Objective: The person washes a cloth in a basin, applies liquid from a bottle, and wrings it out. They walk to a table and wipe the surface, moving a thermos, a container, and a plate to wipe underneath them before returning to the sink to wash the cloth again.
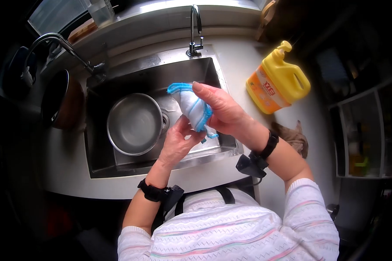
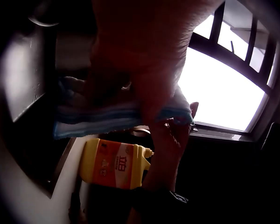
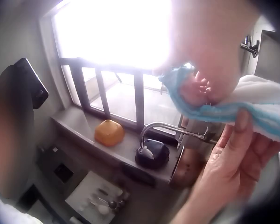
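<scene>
A folded white cloth point(image 1: 190, 104) with fuzzy blue edging is held up over the sink by both hands. My right hand point(image 1: 224, 109) grips it from the right, thumb laid along its upper part. From below, my left hand point(image 1: 177, 141) pinches its lower edge; in the right wrist view the left thumb point(image 3: 241, 128) presses on the blue border with the fingers behind. In the left wrist view the cloth point(image 2: 98, 122) hangs in a band between the hands, much of it dark. Under the hands and to the left, a round metal pan point(image 1: 135, 124) sits in the sink.
The steel sink point(image 1: 150, 55) has a small tap point(image 1: 195, 35) behind it and a larger curved tap point(image 1: 69, 45) at left. A brown pot point(image 1: 69, 100) stands left of the sink. On the right counter are a yellow pump jug point(image 1: 278, 80) and a brown rag point(image 1: 294, 138).
</scene>
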Tool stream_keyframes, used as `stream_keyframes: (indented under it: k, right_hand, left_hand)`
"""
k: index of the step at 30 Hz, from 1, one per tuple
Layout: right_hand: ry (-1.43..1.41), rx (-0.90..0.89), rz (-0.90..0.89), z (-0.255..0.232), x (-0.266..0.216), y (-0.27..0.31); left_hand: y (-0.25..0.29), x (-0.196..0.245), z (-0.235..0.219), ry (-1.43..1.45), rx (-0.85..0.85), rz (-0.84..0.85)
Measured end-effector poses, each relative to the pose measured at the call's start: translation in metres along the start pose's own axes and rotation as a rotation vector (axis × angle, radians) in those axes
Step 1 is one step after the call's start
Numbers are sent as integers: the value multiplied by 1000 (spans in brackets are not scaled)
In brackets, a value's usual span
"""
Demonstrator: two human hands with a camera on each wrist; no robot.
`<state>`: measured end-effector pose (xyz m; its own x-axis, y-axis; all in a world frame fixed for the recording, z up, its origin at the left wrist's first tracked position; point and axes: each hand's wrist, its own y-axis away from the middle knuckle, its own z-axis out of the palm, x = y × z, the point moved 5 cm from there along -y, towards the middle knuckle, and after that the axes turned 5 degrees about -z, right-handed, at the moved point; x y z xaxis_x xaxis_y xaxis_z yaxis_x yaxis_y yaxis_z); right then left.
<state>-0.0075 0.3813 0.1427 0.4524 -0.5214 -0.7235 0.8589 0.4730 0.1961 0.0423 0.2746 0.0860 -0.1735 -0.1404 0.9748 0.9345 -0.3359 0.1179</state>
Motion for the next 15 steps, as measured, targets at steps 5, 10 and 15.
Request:
stream_keyframes:
  k: [5, 10, 15]
  right_hand:
    - [536, 27, -142, -32, 2, -6]
    - [1040, -98, -269, -30, 32, -1]
    - [905, -4, -171, -56, 29, -12]
  left_hand:
    - [-2, -3, -16, 400, 119, -150]
    - [1, -12, -23, 166, 117, -123]
    - [2, -9, -48, -8, 173, -41]
